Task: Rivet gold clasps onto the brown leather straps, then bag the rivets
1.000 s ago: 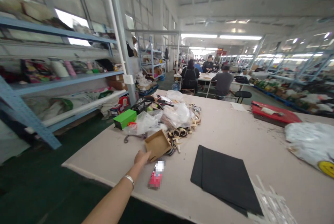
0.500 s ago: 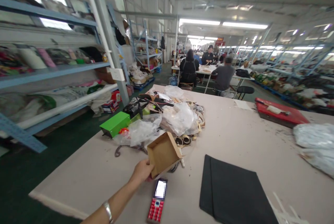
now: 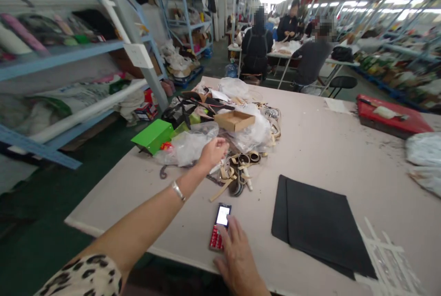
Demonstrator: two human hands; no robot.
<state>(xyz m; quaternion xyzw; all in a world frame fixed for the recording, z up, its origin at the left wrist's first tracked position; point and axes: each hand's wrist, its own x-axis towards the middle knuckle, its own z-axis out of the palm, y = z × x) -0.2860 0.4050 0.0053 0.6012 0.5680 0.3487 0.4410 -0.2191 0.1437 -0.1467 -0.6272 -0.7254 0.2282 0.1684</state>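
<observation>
My left hand (image 3: 214, 152) reaches over the near side of a heap on the table, its fingers curled in and nothing visible in them. Just beyond it, a shallow brown cardboard box (image 3: 234, 121) rests on the clear plastic bags (image 3: 253, 133) of the heap. Strips and rolled straps (image 3: 237, 167) lie below that hand. A mobile phone (image 3: 220, 226) with red keys and a lit screen lies on the table (image 3: 172, 222). My right hand (image 3: 237, 252) is at the phone's right side, fingers stretched out and partly over the keys; whether they touch is unclear.
Black sheets (image 3: 320, 222) lie to the right, beside whitish strips (image 3: 389, 254). A green box (image 3: 153, 135) stands at the heap's left. Farther right are a red case (image 3: 392, 114) and a plastic-wrapped bundle (image 3: 425, 151). Shelves (image 3: 69, 57) stand left; several people sit or stand beyond.
My left hand has let go of the cardboard box, which now rests on the heap. My right hand has come into view by the phone. The view has tilted down.
</observation>
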